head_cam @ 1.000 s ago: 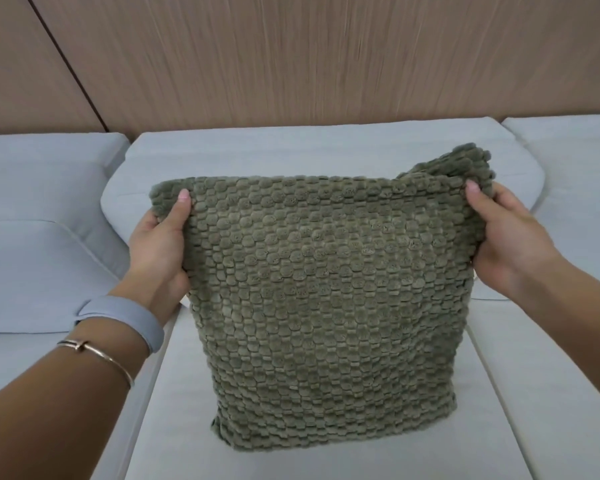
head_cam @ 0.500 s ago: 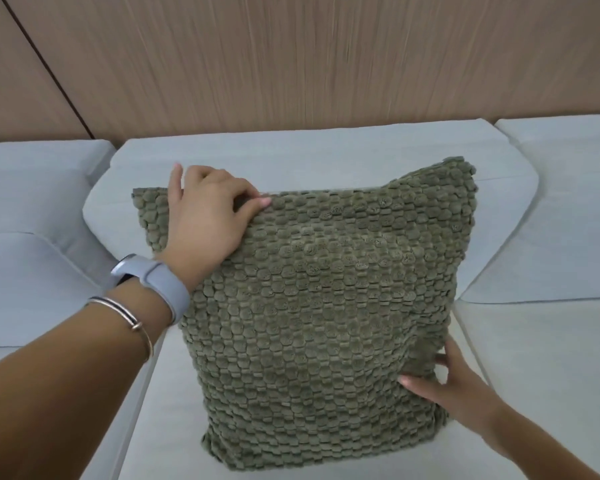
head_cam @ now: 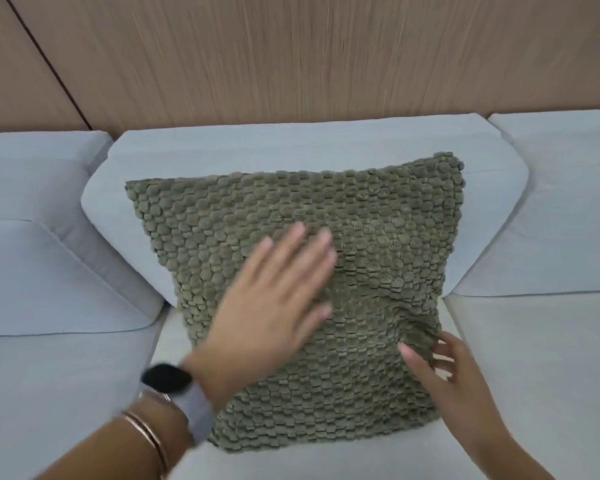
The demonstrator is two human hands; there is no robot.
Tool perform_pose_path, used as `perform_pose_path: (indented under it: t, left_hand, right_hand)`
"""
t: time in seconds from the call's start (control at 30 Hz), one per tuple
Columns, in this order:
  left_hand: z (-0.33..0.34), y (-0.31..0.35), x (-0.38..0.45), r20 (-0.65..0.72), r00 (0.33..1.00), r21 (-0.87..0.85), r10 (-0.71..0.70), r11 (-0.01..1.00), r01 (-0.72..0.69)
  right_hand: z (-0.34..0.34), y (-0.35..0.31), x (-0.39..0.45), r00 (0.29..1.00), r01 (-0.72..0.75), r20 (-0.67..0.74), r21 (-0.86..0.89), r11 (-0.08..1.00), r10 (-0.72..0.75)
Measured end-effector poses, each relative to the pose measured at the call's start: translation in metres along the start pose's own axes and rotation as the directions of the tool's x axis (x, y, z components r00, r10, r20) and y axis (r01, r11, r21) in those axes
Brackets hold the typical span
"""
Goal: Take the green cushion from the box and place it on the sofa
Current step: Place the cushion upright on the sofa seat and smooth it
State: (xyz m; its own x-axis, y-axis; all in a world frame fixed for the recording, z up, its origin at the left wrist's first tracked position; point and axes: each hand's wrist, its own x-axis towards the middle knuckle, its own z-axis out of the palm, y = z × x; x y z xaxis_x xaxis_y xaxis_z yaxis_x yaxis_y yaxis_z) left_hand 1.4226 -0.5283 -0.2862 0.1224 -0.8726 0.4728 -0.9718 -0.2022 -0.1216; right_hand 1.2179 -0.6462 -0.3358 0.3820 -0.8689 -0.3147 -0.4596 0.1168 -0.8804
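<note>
The green cushion point(head_cam: 343, 244), knobbly and square, stands on the grey sofa seat point(head_cam: 174, 344) and leans back against the middle back cushion point(head_cam: 222, 150). My left hand point(head_cam: 274, 306) lies flat and blurred over the cushion's front, fingers spread, holding nothing. My right hand point(head_cam: 444, 368) is at the cushion's lower right edge, where the fabric is creased; its thumb rests on the front and its fingers reach around the side. The box is out of view.
Grey back cushions stand to the left point(head_cam: 42, 258) and right point(head_cam: 551, 209), with more sofa seat on the right point(head_cam: 541, 358). A wood-panelled wall point(head_cam: 291, 57) rises behind the sofa.
My left hand has left the cushion's top left corner and come down flat onto its front. The right hand stays at the lower right edge. The cushion leans further back.
</note>
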Motion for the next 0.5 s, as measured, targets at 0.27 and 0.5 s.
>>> perform_pose_path:
  t: [0.27, 0.5]
  left_hand:
    - [0.079, 0.035, -0.131, 0.290, 0.926, 0.126, 0.243, 0.949, -0.288]
    - [0.056, 0.014, -0.136, 0.065, 0.995, 0.167, -0.080, 0.984, 0.068]
  right_hand:
    - [0.006, 0.004, 0.024, 0.917, -0.008, -0.399, -0.027, 1.000, -0.003]
    - [0.035, -0.018, 0.002, 0.323, 0.767, 0.454, -0.639, -0.051, -0.830]
